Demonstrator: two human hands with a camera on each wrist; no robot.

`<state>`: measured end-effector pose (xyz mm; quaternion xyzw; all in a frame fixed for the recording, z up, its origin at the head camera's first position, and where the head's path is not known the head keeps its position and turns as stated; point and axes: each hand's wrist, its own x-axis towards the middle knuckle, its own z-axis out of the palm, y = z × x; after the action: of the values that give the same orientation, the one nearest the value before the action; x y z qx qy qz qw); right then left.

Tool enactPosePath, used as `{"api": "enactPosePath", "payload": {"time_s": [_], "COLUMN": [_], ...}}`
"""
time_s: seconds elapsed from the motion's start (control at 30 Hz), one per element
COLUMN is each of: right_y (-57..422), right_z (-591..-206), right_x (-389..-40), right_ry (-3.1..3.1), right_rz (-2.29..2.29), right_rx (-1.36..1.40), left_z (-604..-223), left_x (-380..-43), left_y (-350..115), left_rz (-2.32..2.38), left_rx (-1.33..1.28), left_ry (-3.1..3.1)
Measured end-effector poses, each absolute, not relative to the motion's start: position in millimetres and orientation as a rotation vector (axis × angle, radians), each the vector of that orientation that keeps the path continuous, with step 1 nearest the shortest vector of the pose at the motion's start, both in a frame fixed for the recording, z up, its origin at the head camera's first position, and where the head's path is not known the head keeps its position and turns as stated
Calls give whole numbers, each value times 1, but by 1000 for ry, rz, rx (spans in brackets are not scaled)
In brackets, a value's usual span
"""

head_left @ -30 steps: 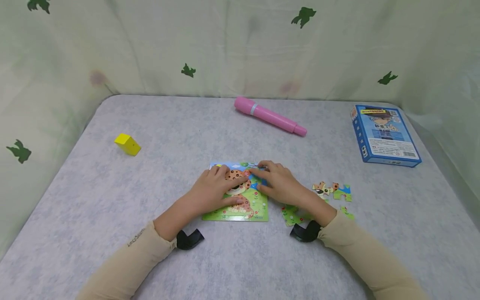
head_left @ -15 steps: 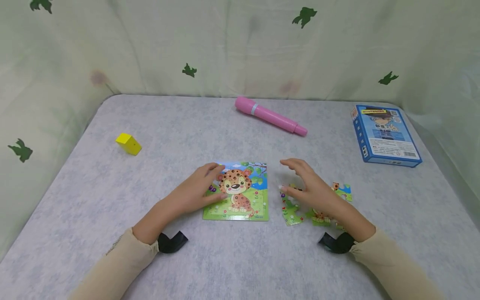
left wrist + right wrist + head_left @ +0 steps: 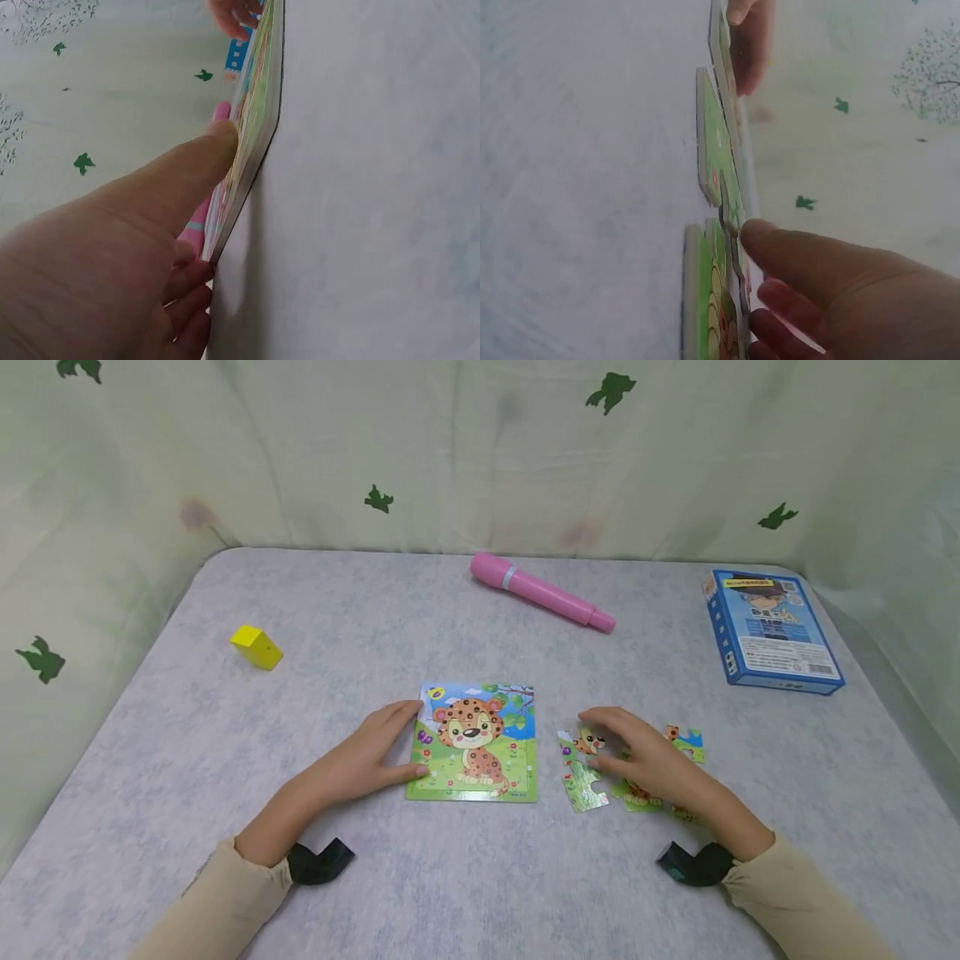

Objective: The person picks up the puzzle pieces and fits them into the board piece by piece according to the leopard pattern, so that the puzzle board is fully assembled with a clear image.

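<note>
A square picture puzzle board [image 3: 480, 743] with a cartoon leopard lies flat in the middle of the table. My left hand [image 3: 363, 752] is at its left edge, the index fingertip near the upper corner and the thumb lower down; in the left wrist view the thumb [image 3: 187, 169] overlaps the board's face and the other fingers are at its edge. To the right, my right hand [image 3: 648, 756] is over loose puzzle pieces [image 3: 581, 787], thumb and forefinger apart around a piece with part of the leopard's face [image 3: 590, 742]. The hand hides some pieces.
A yellow block [image 3: 257, 647] stands at the left. Behind the board lies a pink marker-shaped stick [image 3: 542, 593]. At the back right is a blue box [image 3: 772, 631]. Pale cloth [image 3: 480, 452] hangs along the back and sides of the table.
Both hands were over the board's picture. The left has drawn back to the board's left edge; the right has moved right, over the loose pieces. The board's whole picture now shows.
</note>
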<state>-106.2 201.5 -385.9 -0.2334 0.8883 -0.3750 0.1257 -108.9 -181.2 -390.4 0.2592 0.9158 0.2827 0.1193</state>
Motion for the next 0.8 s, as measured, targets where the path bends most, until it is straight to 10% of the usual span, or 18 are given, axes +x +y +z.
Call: {"api": "enactPosePath", "payload": {"time_s": [0.8], "right_y": [176], "right_z": [-373], "right_x": [-99], "right_ry": [2804], "right_rz": [-1156], "right_rx": [-990], "left_z": [-397], "left_x": [-113], "left_y": [-190], "left_rz": [830], "left_rx": [853], "left_ry": [2673]}}
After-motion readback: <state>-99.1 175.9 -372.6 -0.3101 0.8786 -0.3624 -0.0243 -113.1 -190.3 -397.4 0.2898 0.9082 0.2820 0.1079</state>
